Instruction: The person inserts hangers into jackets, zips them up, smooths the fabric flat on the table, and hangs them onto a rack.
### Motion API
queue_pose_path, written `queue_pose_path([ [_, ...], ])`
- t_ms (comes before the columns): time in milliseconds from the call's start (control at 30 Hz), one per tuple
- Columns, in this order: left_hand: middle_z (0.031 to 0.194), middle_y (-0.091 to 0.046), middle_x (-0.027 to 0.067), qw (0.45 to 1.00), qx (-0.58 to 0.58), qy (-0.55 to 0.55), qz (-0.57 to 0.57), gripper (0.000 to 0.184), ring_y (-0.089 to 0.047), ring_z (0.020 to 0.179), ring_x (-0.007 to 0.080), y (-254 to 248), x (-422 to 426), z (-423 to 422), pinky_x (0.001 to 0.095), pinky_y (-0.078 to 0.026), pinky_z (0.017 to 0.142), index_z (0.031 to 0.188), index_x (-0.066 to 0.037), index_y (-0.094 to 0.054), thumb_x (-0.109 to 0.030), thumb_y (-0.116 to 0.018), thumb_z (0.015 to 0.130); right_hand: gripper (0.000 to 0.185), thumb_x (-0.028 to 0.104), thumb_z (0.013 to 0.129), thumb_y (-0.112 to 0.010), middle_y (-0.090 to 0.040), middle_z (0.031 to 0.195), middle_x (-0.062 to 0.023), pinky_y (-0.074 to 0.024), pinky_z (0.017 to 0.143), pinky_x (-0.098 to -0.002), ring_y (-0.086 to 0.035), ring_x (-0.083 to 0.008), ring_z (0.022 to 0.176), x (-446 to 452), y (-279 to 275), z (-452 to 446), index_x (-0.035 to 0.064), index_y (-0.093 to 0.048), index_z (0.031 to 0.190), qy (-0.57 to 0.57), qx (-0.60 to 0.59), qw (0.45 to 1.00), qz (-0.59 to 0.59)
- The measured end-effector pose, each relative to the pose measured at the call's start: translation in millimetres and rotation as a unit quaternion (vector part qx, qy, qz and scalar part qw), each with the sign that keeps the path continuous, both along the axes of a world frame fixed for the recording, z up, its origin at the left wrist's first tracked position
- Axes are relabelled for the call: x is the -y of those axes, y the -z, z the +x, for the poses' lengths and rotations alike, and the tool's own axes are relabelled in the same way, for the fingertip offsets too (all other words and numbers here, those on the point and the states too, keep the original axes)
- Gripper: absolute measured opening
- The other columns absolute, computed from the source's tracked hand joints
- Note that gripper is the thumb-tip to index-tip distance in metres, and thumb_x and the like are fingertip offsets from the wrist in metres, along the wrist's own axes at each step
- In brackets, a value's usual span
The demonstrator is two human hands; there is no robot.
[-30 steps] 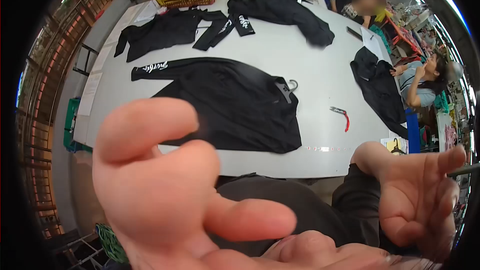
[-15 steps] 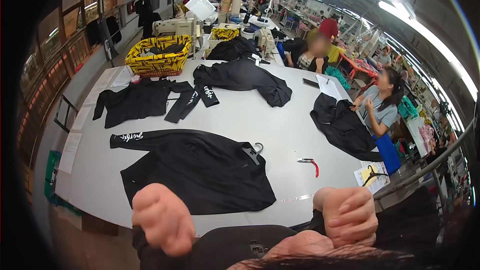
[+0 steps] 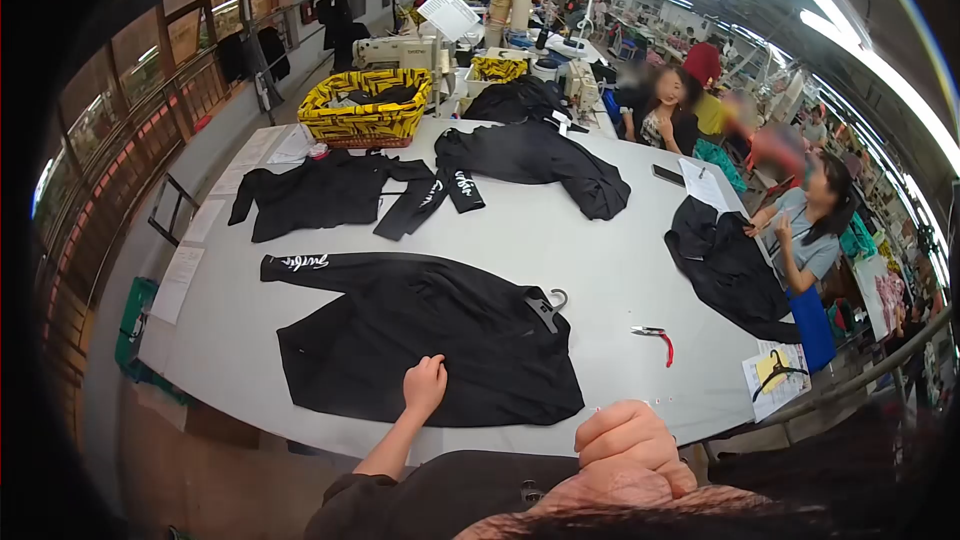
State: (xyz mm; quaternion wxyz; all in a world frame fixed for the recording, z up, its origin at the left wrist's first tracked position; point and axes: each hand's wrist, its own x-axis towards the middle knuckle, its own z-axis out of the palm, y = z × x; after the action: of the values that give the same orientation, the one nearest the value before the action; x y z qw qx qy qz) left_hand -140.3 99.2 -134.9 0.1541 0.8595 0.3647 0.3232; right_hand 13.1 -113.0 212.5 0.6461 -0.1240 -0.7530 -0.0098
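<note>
A long-sleeved black shirt (image 3: 450, 340) with white lettering on its sleeve lies flat on the table in front of me. A dark hanger (image 3: 545, 312) pokes out at its neck. My left hand (image 3: 427, 387), its fingers curled closed, rests on the shirt's near part; I see no fabric pulled up in it. Close to my body, beyond the table's near edge, my right hand (image 3: 628, 445) is raised in a fist and holds nothing that shows. Red-handled pliers or snips (image 3: 655, 335) lie to the right of the shirt.
More black garments (image 3: 310, 195) lie across the white table (image 3: 610, 265). A yellow-and-black basket (image 3: 362, 112) stands at the back left. Papers with a small hanger (image 3: 777, 370) and a phone (image 3: 668, 175) are on the right. A co-worker (image 3: 815, 225) touches a black garment (image 3: 725, 260).
My left hand has come down and forward onto the shirt. My right fist has drawn in toward the middle, near my body. The view has shifted, moving the table rightward.
</note>
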Motion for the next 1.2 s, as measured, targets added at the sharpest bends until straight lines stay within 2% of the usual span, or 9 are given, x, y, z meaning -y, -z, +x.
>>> queue_pose_path([
  [67,0.085,-0.066,0.0116,1.000,0.000,-0.015,-0.024,0.015,-0.065,0.070,0.0332,-1,-1,1,0.0443,-0.052,0.065,0.100,-0.008,-0.071,-0.013,-0.063,0.089,0.039,0.009,0.099,-0.045,-0.065,0.081,-0.0191,-0.0501,0.048,-0.0384,-0.055,-0.0255,0.047,-1,2,-4,0.0078,-0.046,0.138,-0.022,0.018,0.999,-0.029],
  [133,0.088,-0.068,0.0116,1.000,0.004,-0.015,-0.025,0.015,-0.066,0.072,0.0335,3,-3,0,0.0443,-0.054,0.067,0.099,-0.008,-0.071,-0.014,-0.062,0.089,0.018,0.008,0.099,-0.046,-0.064,0.082,-0.0213,-0.0511,0.050,-0.0405,-0.056,-0.0293,0.052,-1,13,-3,0.0006,-0.051,0.114,-0.097,0.018,0.993,-0.059],
  [233,0.087,-0.067,0.0114,0.999,0.012,-0.018,-0.033,0.015,-0.065,0.071,0.0336,0,-1,-2,0.0447,-0.053,0.067,0.099,-0.008,-0.071,-0.015,-0.062,0.089,0.012,0.006,0.098,-0.048,-0.064,0.086,-0.0233,-0.0525,0.052,-0.0434,-0.059,-0.0335,0.059,-18,8,-1,-0.0029,-0.052,0.092,-0.220,0.049,0.973,-0.053],
  [367,0.085,-0.067,0.0110,0.999,0.017,-0.028,-0.030,0.014,-0.065,0.071,0.0335,6,-3,-1,0.0444,-0.053,0.066,0.098,-0.009,-0.071,-0.016,-0.063,0.089,0.014,0.005,0.098,-0.048,-0.063,0.090,-0.0236,-0.0524,0.054,-0.0458,-0.060,-0.0352,0.064,-18,26,-15,-0.0025,-0.051,0.087,-0.266,-0.021,0.961,-0.066],
  [500,0.083,-0.066,0.0105,0.999,0.023,-0.028,-0.028,0.013,-0.065,0.069,0.0335,0,-2,-2,0.0448,-0.053,0.064,0.097,-0.009,-0.070,-0.016,-0.064,0.089,0.014,0.004,0.098,-0.049,-0.062,0.091,-0.0227,-0.0514,0.053,-0.0460,-0.060,-0.0349,0.065,-31,16,-3,-0.0026,-0.051,0.085,-0.342,0.000,0.936,-0.090],
  [700,0.081,-0.066,0.0103,0.999,0.028,-0.030,-0.008,0.012,-0.064,0.067,0.0328,-1,0,-2,0.0434,-0.053,0.063,0.096,-0.008,-0.071,-0.015,-0.066,0.087,0.014,0.002,0.097,-0.049,-0.062,0.088,-0.0233,-0.0496,0.052,-0.0445,-0.058,-0.0337,0.060,-32,4,2,-0.0025,-0.051,0.084,-0.343,0.014,0.934,-0.100],
  [833,0.081,-0.067,0.0108,0.999,0.025,-0.028,-0.009,0.013,-0.065,0.067,0.0325,-4,0,-2,0.0428,-0.053,0.063,0.096,-0.007,-0.072,-0.013,-0.065,0.087,0.012,0.006,0.098,-0.050,-0.061,0.073,-0.0198,-0.0458,0.047,-0.0406,-0.054,-0.0293,0.050,-23,3,-8,-0.0029,-0.053,0.106,-0.272,-0.030,0.954,-0.119],
  [1000,0.082,-0.067,0.0111,0.999,0.028,-0.021,-0.013,0.013,-0.065,0.067,0.0320,-2,-1,0,0.0423,-0.053,0.064,0.096,-0.006,-0.072,-0.012,-0.065,0.087,0.055,0.014,0.096,-0.058,-0.059,0.061,-0.0125,-0.0411,0.045,-0.0347,-0.048,-0.0214,0.043,-20,11,-2,0.0009,-0.034,0.144,-0.209,-0.082,0.969,-0.106],
  [1200,0.083,-0.067,0.0107,1.000,0.022,-0.019,-0.010,0.012,-0.065,0.067,0.0318,0,-1,0,0.0425,-0.053,0.064,0.096,-0.006,-0.071,-0.012,-0.064,0.088,0.068,0.008,0.084,-0.062,-0.057,0.059,-0.0083,-0.0405,0.045,-0.0335,-0.046,-0.0191,0.043,-21,22,10,-0.0031,-0.037,0.147,-0.184,-0.087,0.972,-0.115],
])
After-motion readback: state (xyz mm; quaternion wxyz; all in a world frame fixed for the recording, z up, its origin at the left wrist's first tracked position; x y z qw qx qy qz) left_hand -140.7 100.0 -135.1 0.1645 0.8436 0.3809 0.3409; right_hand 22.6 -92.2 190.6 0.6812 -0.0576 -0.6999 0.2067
